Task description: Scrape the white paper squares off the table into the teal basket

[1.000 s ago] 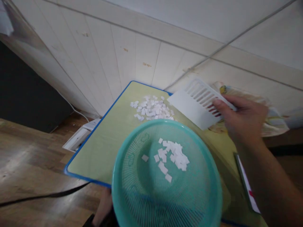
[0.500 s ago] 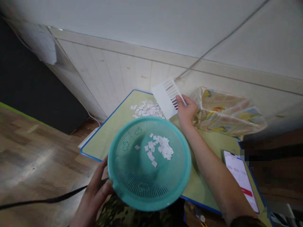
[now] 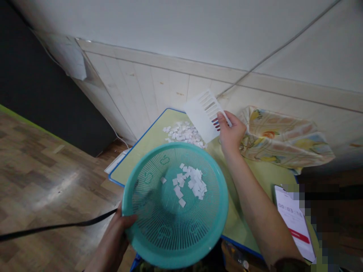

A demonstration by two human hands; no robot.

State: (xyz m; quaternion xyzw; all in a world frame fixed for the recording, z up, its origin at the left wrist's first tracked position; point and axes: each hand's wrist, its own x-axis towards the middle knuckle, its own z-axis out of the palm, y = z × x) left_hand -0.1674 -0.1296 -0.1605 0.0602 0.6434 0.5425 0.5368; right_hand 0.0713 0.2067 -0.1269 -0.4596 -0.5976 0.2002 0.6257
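My left hand (image 3: 117, 232) grips the near left rim of a teal plastic colander (image 3: 176, 241), thumb over the edge and fingers under it. Inside the colander lie several small white paper squares (image 3: 195, 183), mostly in a heap right of its middle. My right hand (image 3: 232, 130) pinches a flat white slotted scraper (image 3: 202, 115) by its slotted edge, thumb on top. The scraper is raised above the far part of the table, beside a pile of white paper pieces (image 3: 184, 133). The colander is held up in front of that pile and partly covers the table.
The small green table (image 3: 141, 155) with a blue edge stands against the white panelled wall (image 3: 161, 90). On its right are a fruit-patterned cloth-covered thing (image 3: 286, 138) and a phone (image 3: 295, 223) showing a timer. A black strap (image 3: 59, 229) crosses at lower left.
The colander has come slightly nearer and tips a little more toward me. My left thumb now lies over its rim. The view has shifted left; the right hand still holds the scraper up.
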